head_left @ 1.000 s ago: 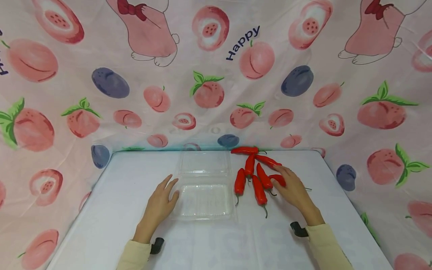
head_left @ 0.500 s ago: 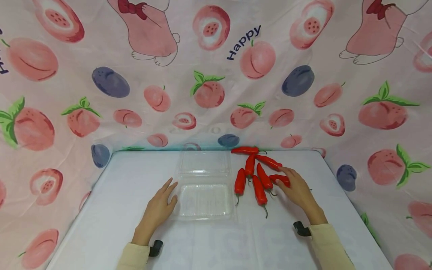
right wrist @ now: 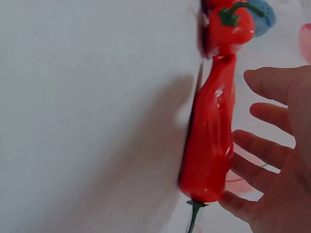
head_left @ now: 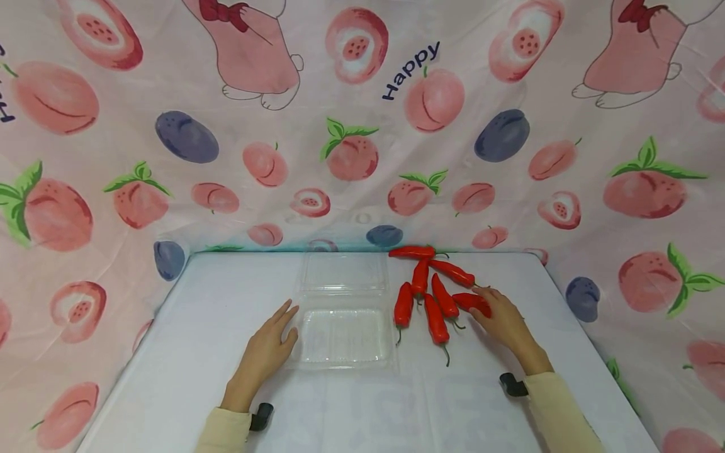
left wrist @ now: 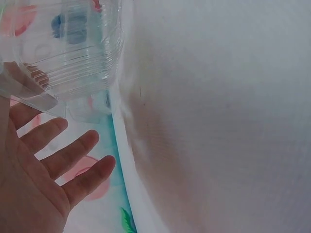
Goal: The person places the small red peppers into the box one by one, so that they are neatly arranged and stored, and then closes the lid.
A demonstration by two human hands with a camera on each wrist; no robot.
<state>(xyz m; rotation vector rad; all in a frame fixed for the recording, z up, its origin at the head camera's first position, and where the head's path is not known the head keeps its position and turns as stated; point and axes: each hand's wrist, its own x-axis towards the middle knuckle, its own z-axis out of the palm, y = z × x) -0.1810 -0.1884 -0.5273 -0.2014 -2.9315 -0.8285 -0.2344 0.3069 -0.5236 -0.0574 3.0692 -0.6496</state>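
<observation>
A clear plastic clamshell box [head_left: 342,365] lies with its lid [head_left: 344,274] laid back on the white table. My left hand [head_left: 263,349] rests at the box's left side, fingers spread; in the left wrist view its fingertips lie beside the box wall [left wrist: 73,82], contact uncertain. To the right of the box several red chili peppers [head_left: 436,319] with green stems are spread out. My right hand [head_left: 505,322] is over the stem end of the rightmost chili pepper [head_left: 467,301]. From the right wrist, that pepper [right wrist: 209,145] lies beside loosely extended fingers, not gripped.
Another chili pepper [head_left: 412,252] lies at the table's back edge, against a fruit-printed cloth [head_left: 351,157] that rises behind and at both sides. Black wrist mounts [head_left: 512,385] stick out inward from the cream sleeves [head_left: 557,412].
My right hand has drifted right and slightly toward me, uncovering more of the rightmost chili pepper, which stays in place. The left hand has shifted only slightly; the box has not moved.
</observation>
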